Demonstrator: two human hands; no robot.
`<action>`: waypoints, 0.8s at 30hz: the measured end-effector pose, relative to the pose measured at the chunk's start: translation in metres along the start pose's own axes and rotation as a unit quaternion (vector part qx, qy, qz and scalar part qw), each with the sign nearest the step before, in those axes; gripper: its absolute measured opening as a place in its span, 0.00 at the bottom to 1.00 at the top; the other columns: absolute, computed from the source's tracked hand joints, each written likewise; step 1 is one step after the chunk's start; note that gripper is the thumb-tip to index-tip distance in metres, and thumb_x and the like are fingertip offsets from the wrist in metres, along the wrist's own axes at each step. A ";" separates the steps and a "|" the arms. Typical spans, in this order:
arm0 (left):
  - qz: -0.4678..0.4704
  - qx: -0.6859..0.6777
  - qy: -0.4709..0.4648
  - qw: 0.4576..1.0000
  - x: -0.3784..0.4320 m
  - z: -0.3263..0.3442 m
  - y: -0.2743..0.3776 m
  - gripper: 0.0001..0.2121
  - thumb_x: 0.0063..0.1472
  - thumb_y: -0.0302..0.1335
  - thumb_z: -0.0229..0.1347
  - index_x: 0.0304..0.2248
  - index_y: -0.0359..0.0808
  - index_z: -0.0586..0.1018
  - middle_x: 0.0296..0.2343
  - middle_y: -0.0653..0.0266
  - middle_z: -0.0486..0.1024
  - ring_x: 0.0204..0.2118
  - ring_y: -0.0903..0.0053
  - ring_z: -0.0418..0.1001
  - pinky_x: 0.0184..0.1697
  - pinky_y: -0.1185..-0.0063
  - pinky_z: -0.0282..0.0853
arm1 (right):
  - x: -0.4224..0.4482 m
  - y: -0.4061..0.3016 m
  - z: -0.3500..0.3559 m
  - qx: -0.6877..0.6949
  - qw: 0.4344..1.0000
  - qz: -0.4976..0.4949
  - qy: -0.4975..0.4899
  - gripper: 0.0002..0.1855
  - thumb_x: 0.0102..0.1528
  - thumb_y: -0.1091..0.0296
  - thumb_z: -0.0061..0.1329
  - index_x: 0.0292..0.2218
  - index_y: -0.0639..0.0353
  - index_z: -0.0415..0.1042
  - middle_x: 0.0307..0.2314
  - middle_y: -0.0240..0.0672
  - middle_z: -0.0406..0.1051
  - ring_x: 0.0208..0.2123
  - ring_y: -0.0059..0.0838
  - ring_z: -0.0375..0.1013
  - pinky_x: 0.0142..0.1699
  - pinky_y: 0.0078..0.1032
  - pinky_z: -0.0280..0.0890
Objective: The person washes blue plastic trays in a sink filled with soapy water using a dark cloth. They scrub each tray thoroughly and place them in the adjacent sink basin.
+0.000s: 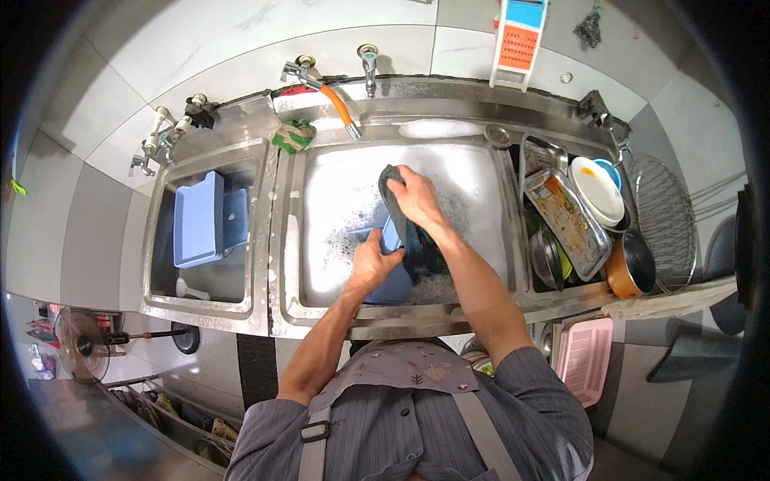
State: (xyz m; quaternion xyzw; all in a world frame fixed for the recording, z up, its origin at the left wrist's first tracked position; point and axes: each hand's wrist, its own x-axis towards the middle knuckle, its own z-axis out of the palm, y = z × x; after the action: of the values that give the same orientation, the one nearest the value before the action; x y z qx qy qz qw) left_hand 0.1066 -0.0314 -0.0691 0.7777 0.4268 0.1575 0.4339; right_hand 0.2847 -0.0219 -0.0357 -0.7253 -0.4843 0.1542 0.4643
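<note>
Over the middle sink basin (293, 252), full of foamy water, both of my hands are at work. My left hand (374, 263) grips the edge of a blue plastic container (391, 287), which is partly sunk in the suds. A dark grey cloth (392, 201) is pinched in my right hand (419, 197) and hangs down along the container's upper edge. Foam hides much of the container's lower part. White suds (343, 174) cover most of the water, with a darker patch of water around my hands.
In the left basin lie a blue plastic tray (197, 225) and another blue piece (236, 217). Dirty metal trays (565, 222), a white plate (595, 189) and a pot (622, 264) crowd the right. An orange-hosed faucet (335, 103) reaches over the back ledge, near a green-and-white cloth (293, 136).
</note>
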 end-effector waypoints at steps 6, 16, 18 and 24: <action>0.020 0.003 -0.020 1.000 0.000 -0.007 0.008 0.21 0.48 0.36 0.63 0.36 0.29 0.74 0.25 0.45 0.77 0.29 0.53 0.78 0.33 0.66 0.72 | 0.015 0.038 -0.023 0.204 0.965 0.163 0.009 0.15 0.57 0.66 0.50 0.41 0.68 0.72 0.31 0.42 0.76 0.32 0.29 0.73 0.38 0.29 0.67; 0.034 0.002 -0.076 0.997 -0.003 -0.015 -0.001 0.19 0.48 0.36 0.63 0.37 0.33 0.74 0.25 0.47 0.78 0.28 0.57 0.79 0.32 0.69 0.72 | -0.031 0.203 -0.040 0.052 0.976 0.212 -0.014 0.12 0.56 0.69 0.48 0.39 0.69 0.72 0.30 0.47 0.75 0.34 0.42 0.74 0.40 0.36 0.66; 0.036 0.000 -0.064 0.997 -0.010 -0.022 -0.014 0.19 0.48 0.36 0.63 0.36 0.33 0.74 0.24 0.50 0.78 0.27 0.64 0.78 0.31 0.71 0.71 | -0.052 0.203 -0.030 -0.064 0.983 0.165 -0.041 0.13 0.55 0.69 0.48 0.39 0.69 0.73 0.31 0.48 0.75 0.35 0.44 0.74 0.40 0.37 0.67; -0.035 -0.161 -0.040 0.986 -0.005 -0.033 -0.002 0.19 0.52 0.33 0.62 0.41 0.29 0.75 0.28 0.61 0.77 0.30 0.80 0.72 0.34 0.78 0.70 | -0.087 0.234 -0.025 -0.302 0.902 0.198 -0.238 0.15 0.55 0.66 0.48 0.42 0.65 0.71 0.38 0.48 0.72 0.40 0.45 0.72 0.43 0.41 0.67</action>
State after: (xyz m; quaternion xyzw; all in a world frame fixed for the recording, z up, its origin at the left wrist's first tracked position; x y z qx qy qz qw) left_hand 0.0828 -0.0171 -0.0512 0.6881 0.4054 0.1779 0.5750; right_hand 0.3898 -0.1321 -0.2347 -0.8534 -0.4502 0.2573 0.0538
